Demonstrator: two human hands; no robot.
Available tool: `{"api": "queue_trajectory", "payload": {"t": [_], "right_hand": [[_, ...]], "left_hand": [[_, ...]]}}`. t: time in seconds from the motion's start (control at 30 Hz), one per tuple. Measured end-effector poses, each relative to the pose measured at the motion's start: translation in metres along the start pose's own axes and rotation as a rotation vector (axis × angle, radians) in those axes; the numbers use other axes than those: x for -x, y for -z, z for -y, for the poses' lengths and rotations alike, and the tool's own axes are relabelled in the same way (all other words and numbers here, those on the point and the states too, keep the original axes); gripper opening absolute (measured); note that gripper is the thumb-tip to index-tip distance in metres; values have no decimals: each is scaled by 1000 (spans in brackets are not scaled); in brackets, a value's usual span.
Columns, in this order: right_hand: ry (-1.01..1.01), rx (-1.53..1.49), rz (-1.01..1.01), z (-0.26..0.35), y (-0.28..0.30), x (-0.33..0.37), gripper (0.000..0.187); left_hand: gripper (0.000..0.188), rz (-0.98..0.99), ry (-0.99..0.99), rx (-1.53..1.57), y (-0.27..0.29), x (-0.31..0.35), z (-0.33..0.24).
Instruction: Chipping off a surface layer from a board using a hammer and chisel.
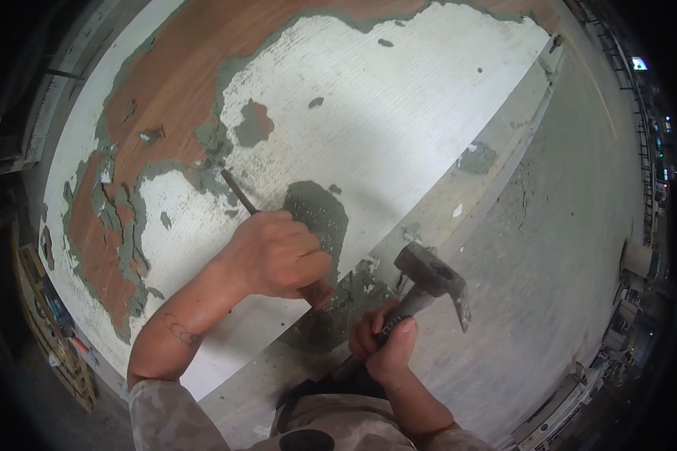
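My left hand (278, 254) is closed round a chisel (238, 190). Its thin dark shank slants up and left, and the tip meets the ragged edge of a grey-green coating on a large white panel (399, 98). Below the fist shows the chisel's brownish butt end. In my right hand (387, 338) is a claw hammer (429, 272), gripped by its dark handle, its worn metal head raised apart from the chisel. Reddish-brown areas (195, 71) with flaking grey-green edges run along the panel's far and left sides. A grey-green patch (316, 218) lies just beyond my left fist.
A narrow grey ledge (436, 203) with coating crumbs borders the panel on the right, beside a smooth grey surface (534, 248). Wooden slats or a pallet (49, 323) stand low at the left. Cluttered equipment (617, 338) lines the right rim.
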State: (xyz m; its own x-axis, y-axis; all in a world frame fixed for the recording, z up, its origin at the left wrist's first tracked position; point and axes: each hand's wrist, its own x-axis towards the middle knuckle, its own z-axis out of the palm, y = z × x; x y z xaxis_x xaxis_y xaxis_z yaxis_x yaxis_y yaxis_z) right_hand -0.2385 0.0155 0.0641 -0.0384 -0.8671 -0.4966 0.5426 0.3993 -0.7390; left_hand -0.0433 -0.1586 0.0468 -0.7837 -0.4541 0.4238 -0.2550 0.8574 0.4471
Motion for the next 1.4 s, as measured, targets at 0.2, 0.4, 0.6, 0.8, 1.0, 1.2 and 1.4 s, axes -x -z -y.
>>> {"api": "queue_trajectory", "payload": {"t": [0.2, 0.4, 0.6, 0.8, 1.0, 1.2, 1.4], "right_hand": [[46, 128, -15, 10, 26, 17, 62], [130, 371, -52, 52, 69, 66, 55], [132, 552, -82, 88, 98, 129, 50], [111, 590, -60, 108, 130, 152, 48], [206, 732, 104, 151, 156, 125, 44], [99, 674, 155, 197, 225, 97, 37], [215, 1055, 173, 236, 292, 69, 37]], "left_hand": [[33, -82, 39, -8, -1, -1, 0], [31, -182, 53, 0, -7, -15, -4], [25, -287, 210, -139, -13, 12, -31], [21, -653, 642, -310, -18, 32, -101], [25, -809, 894, -89, -42, 41, -179], [23, -760, 940, -28, -77, -12, -223], [29, -950, 1073, -191, -124, -38, -243]]}}
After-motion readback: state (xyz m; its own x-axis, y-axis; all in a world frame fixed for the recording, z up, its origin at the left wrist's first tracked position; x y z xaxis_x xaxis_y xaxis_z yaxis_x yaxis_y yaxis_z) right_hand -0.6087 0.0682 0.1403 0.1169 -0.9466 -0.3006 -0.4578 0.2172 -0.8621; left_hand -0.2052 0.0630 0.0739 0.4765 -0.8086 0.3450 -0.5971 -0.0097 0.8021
